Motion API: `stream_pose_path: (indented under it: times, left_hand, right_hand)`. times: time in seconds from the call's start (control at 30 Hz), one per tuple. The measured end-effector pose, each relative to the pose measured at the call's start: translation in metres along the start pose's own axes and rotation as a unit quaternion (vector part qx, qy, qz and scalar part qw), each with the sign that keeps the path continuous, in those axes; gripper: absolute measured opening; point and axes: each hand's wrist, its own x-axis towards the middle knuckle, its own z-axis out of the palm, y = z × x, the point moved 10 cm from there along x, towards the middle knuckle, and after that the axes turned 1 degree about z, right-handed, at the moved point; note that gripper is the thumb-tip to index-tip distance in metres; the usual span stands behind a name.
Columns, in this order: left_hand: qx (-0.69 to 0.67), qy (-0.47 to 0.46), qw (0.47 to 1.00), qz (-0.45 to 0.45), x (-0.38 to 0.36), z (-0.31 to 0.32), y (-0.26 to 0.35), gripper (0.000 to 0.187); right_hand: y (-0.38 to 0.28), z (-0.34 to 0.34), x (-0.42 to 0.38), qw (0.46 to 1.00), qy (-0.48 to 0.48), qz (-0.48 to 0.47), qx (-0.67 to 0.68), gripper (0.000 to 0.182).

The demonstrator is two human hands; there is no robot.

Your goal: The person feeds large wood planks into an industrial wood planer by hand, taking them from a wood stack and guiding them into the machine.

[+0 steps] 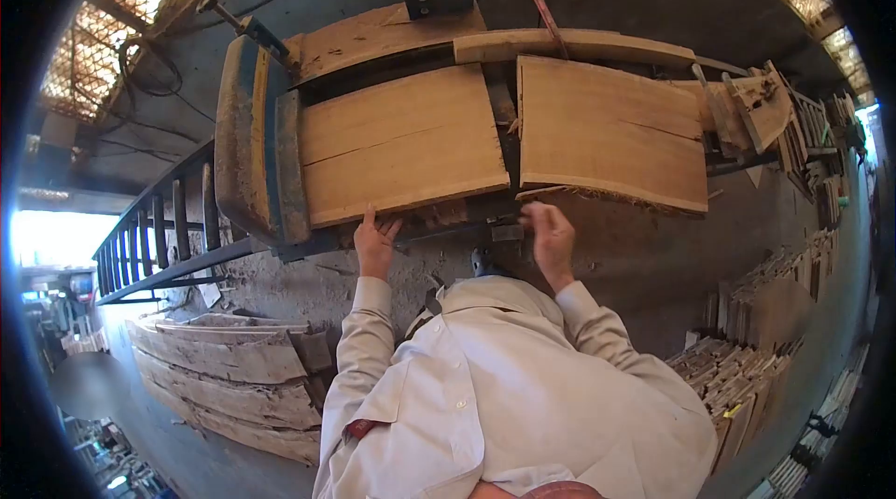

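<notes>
A wooden board with a long crack lies on the machine bed, its left end against a metal fence. My left hand is at this board's front edge, fingers apart, with one fingertip touching the edge. To the right, across a narrow gap, lies a second board with a ragged, splintered front edge. Just below that board's front left corner is my right hand, its fingers curled together. Whatever may be between those fingertips is too small to make out.
A blue and yellow machine body stands at the left, with a slatted metal rack beyond it. A wooden guide strip runs behind the boards. Stacked planks lie at lower left, and piled wood pieces at lower right.
</notes>
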Motion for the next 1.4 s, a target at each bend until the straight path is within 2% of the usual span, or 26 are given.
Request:
stream_pose_path:
  times: [0.03, 0.1, 0.23, 0.33, 0.43, 0.53, 0.73, 0.83, 0.9, 0.93, 0.97, 1.0, 1.03, 1.1, 1.2, 1.3, 1.4]
  left_hand:
    - [0.005, -0.003, 1.0, 0.002, 0.006, -0.001, -0.006, 0.043]
    - [0.009, 0.01, 1.0, 0.019, 0.021, -0.011, -0.014, 0.041]
    - [-0.013, 0.053, 0.998, 0.039, 0.018, -0.012, -0.013, 0.037]
    - [-0.021, 0.079, 0.995, 0.048, -0.001, -0.005, -0.004, 0.034]
    - [-0.034, 0.076, 0.995, 0.046, -0.024, -0.007, -0.001, 0.041]
    - [-0.031, 0.066, 0.997, 0.031, -0.058, -0.024, -0.011, 0.039]
    - [-0.068, 0.07, 0.995, -0.006, -0.136, -0.061, -0.031, 0.04]
    - [-0.077, 0.06, 0.995, -0.016, -0.172, -0.065, -0.033, 0.038]
    - [-0.085, 0.048, 0.995, -0.024, -0.195, -0.06, -0.025, 0.035]
    - [0.008, 0.035, 0.999, 0.01, -0.208, -0.058, -0.01, 0.036]
    - [0.014, 0.045, 0.999, 0.009, -0.215, -0.061, -0.008, 0.038]
    - [0.02, 0.055, 0.998, 0.007, -0.223, -0.064, -0.006, 0.04]
    - [-0.067, 0.067, 0.995, -0.034, -0.224, -0.065, -0.015, 0.042]
    - [-0.028, 0.071, 0.997, -0.031, -0.247, -0.05, 0.015, 0.048]
    - [-0.046, 0.035, 0.998, 0.028, -0.24, -0.048, 0.016, 0.049]
    - [-0.033, 0.059, 0.998, -0.002, -0.254, -0.04, 0.034, 0.045]
    - [-0.027, 0.024, 0.999, 0.036, -0.243, -0.038, 0.031, 0.048]
  right_hand:
    - [0.019, -0.023, -0.001, 0.995, 0.048, 0.045, 0.081, 0.029]
    - [0.053, -0.067, -0.005, 0.981, 0.096, 0.138, 0.094, 0.036]
    - [0.092, -0.111, -0.012, 0.93, 0.201, 0.239, 0.194, 0.048]
    - [0.081, -0.084, -0.002, 0.959, 0.042, 0.254, 0.121, 0.05]
    - [0.07, -0.042, 0.001, 0.974, -0.066, 0.213, 0.05, 0.053]
    - [0.084, -0.014, -0.01, 0.959, -0.133, 0.243, 0.06, 0.059]
    - [0.099, 0.033, -0.04, 0.932, -0.227, 0.266, 0.097, 0.048]
    - [0.101, 0.033, -0.043, 0.935, -0.217, 0.276, 0.053, 0.041]
    - [0.069, 0.034, -0.048, 0.949, -0.237, 0.206, 0.038, 0.04]
    - [0.059, 0.027, -0.054, 0.952, -0.242, 0.185, 0.021, 0.039]
    - [0.044, 0.027, -0.058, 0.954, -0.254, 0.161, 0.01, 0.037]
    - [0.003, 0.043, -0.073, 0.937, -0.287, 0.193, 0.052, 0.037]
    - [0.011, 0.034, -0.067, 0.941, -0.282, 0.187, 0.005, 0.043]
    - [0.033, 0.025, -0.061, 0.936, -0.248, 0.242, 0.063, 0.045]
    - [0.03, 0.024, -0.065, 0.923, -0.234, 0.302, 0.059, 0.049]
    - [0.011, 0.023, -0.075, 0.922, -0.188, 0.323, 0.098, 0.053]
    - [-0.023, 0.033, -0.075, 0.952, -0.275, 0.118, 0.067, 0.058]
